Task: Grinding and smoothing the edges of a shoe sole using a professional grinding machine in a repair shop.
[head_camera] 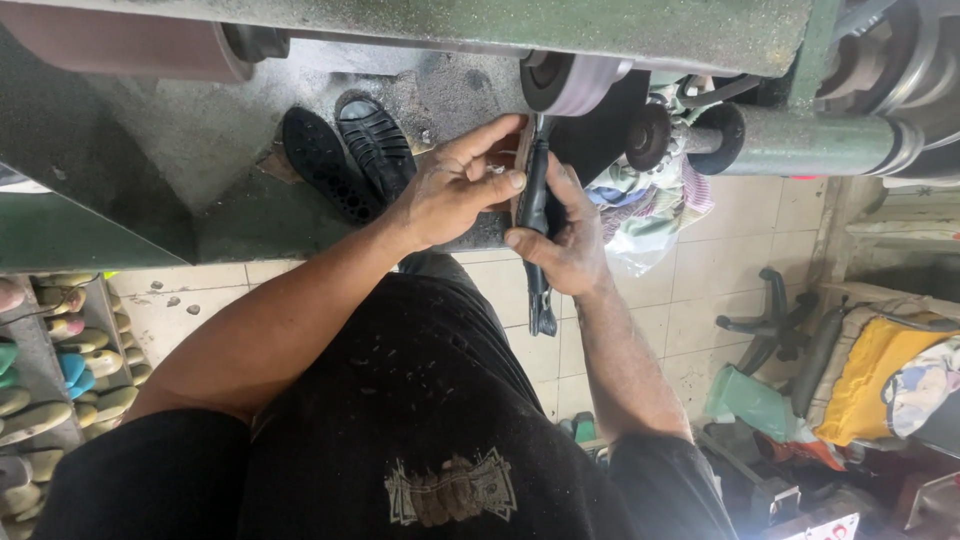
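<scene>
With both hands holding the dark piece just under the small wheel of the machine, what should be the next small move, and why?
Probably raise the dark shoe part slightly so its top edge meets the grinding wheel. The left hand and the right hand grip it from both sides, upright, with its upper end right below the wheel. Whether it touches already cannot be told.

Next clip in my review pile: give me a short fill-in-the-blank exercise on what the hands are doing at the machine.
1. Both hands press a shoe sole up toward the grinding ____ of the green machine.
2. The right hand also grips a dark ____-handled tool.
3. Behind the left hand lie two black ____.
4. The floor below is covered in pale ____.

Missing words: wheel; long; sandals; tiles
</scene>
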